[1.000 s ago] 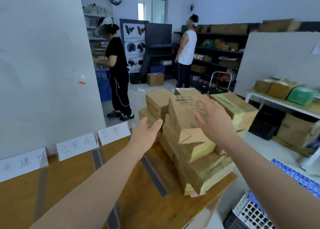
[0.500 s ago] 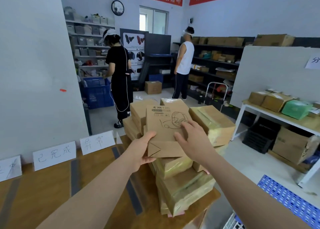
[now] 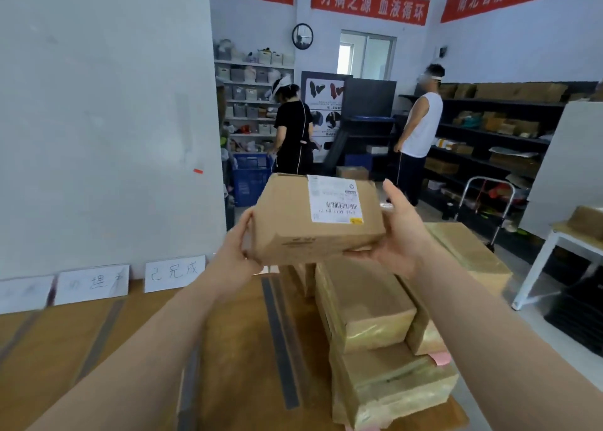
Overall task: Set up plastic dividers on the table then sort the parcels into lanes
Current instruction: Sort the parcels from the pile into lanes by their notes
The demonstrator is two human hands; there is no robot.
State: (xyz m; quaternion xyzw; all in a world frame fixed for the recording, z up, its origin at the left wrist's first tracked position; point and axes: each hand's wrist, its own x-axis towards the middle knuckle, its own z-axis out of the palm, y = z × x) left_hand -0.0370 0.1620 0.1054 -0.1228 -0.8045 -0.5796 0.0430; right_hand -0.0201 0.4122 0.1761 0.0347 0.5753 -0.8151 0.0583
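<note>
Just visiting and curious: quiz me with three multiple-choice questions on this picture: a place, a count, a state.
1. Where do the white cards stand?
A on the floor; B on the table, against the wall; C on a shelf.
2. How many people stand in the background?
A one; B two; C four.
3. The labelled parcel is:
A flat on the table; B on the floor; C held up by the left hand and right hand.
1 B: they stand along the wall. 2 B: a person in black, a person in white. 3 C: a hand grips each end.
</note>
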